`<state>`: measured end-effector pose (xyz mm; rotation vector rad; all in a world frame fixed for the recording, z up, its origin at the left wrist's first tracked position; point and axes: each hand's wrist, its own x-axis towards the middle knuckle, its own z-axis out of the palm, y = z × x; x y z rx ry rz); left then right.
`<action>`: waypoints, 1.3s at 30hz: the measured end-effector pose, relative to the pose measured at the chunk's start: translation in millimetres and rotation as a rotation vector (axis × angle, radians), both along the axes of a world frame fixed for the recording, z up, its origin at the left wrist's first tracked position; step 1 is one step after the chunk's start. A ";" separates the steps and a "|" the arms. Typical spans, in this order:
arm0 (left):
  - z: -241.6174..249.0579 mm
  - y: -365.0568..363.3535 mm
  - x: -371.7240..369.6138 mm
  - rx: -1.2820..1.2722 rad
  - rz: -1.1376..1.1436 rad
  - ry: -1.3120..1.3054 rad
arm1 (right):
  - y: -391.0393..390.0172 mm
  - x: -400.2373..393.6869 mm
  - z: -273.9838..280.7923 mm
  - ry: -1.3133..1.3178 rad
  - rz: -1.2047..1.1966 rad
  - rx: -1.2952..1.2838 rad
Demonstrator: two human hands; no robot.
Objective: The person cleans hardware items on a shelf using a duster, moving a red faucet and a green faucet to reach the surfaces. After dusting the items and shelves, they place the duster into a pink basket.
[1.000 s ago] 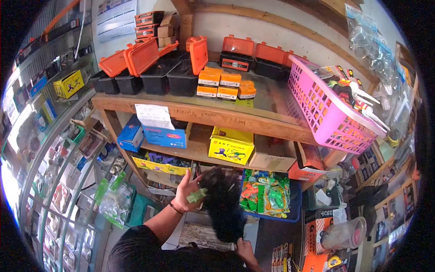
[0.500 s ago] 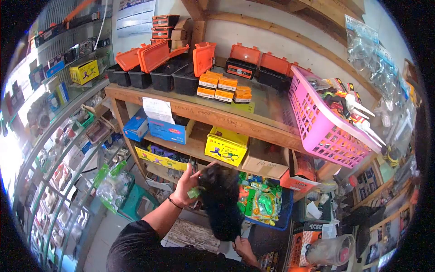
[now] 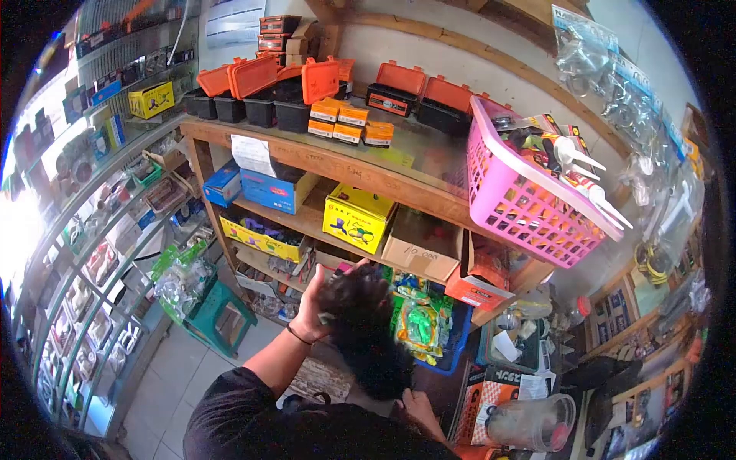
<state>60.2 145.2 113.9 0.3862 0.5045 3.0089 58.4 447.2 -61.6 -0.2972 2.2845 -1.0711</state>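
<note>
A black fluffy duster (image 3: 368,333) hangs slantwise in front of the shelf, blurred by motion. My left hand (image 3: 310,310) is at its upper left, thumb stretched up and fingertips showing past the top edge. Its palm faces the fluff and seems to touch it; most of the fingers are hidden behind. Low down, my right hand (image 3: 418,406) is closed at the duster's bottom end, where the handle is mostly out of sight. Just right of the duster lie green and yellow packets (image 3: 422,322) in a blue basket (image 3: 460,337).
A wooden shelf (image 3: 307,157) carries black boxes with orange lids (image 3: 318,80), small orange boxes (image 3: 349,123) and a pink basket (image 3: 529,203). Below stand a yellow box (image 3: 356,218) and a cardboard box (image 3: 422,249). A green stool (image 3: 222,318) stands left; a clear plastic jar (image 3: 533,422) is at lower right.
The view has shifted, so the shelf sits further left and higher. The duster's lower end has swung slightly right with my right hand. Green material earlier visible by my left palm is now hidden.
</note>
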 end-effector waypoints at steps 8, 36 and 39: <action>-2.0 3.7 -8.0 -0.030 0.062 -0.018 | -1.6 -3.8 22.6 -0.037 -0.022 -0.076; 2.1 -40.5 20.9 -0.051 0.020 0.036 | -31.5 22.8 -32.7 -0.050 -0.065 -0.129; -18.9 -41.8 16.8 0.019 0.012 -0.088 | -23.9 19.7 -56.6 -0.096 -0.021 -0.176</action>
